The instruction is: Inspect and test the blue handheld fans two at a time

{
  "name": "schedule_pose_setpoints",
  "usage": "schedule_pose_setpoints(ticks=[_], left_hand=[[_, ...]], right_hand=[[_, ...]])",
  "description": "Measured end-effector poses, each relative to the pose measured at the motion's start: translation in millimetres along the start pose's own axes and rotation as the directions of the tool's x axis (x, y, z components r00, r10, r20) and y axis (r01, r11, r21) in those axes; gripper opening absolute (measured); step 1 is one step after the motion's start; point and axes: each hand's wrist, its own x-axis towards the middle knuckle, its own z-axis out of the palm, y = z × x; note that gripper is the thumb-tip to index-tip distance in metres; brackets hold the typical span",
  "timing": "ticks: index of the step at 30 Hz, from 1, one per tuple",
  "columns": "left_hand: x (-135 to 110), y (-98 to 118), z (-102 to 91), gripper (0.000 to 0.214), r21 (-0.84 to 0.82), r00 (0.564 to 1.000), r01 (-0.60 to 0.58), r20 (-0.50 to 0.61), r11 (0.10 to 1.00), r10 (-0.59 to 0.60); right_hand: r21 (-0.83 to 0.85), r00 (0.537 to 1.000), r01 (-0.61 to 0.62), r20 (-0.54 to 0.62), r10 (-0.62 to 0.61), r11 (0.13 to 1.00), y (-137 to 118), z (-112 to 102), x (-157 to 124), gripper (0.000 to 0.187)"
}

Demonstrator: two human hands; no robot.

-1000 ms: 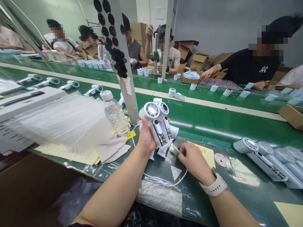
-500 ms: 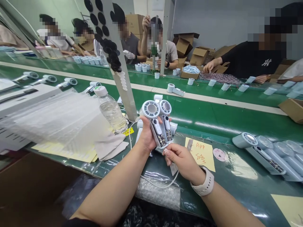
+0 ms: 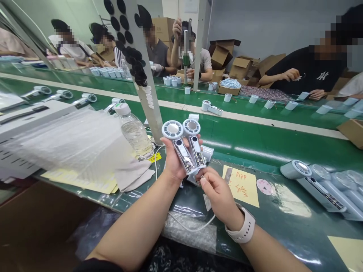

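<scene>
My left hand [image 3: 173, 161] grips two white handheld fans [image 3: 184, 147] side by side, round heads up, over the green bench. My right hand [image 3: 218, 194], with a white watch on its wrist, pinches the plug end of a white cable [image 3: 195, 226] at the bottom of the fans' handles. The cable loops down across the bench toward me. More white fan parts [image 3: 207, 153] lie just behind the held fans.
A water bottle [image 3: 133, 130] and a stack of clear bags [image 3: 65, 143] lie to the left. A yellow note [image 3: 242, 185] and a row of fans [image 3: 326, 185] are on the right. Beyond runs a green conveyor [image 3: 255, 139] with white parts; several people work across it.
My left hand has tilted the two fans a little to the left. My right hand rose from the bench to the bottom of the handles, bringing the cable end with it.
</scene>
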Motion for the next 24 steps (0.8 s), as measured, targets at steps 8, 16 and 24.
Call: schedule_pose_setpoints(ticks=[8, 16, 24], left_hand=[[-4.1, 0.5, 4.8, 0.07, 0.089, 0.999, -0.018, 0.029, 0.996, 0.015], [-4.3, -1.4, 2.8, 0.069, 0.109, 0.997, -0.02, 0.07, 0.994, 0.013], [-6.0, 6.4, 2.1, 0.045, 0.099, 0.998, 0.001, 0.066, 0.995, -0.007]], right_hand=[[0.234, 0.972, -0.224, -0.015, 0.234, 0.946, 10.5, 2.3, 1.0, 0.046], [0.228, 0.962, -0.253, -0.05, 0.27, 0.94, 6.9, 3.0, 0.6, 0.047], [-0.124, 0.972, 0.009, -0.231, -0.037, 0.992, 11.4, -20.8, 6.0, 0.025]])
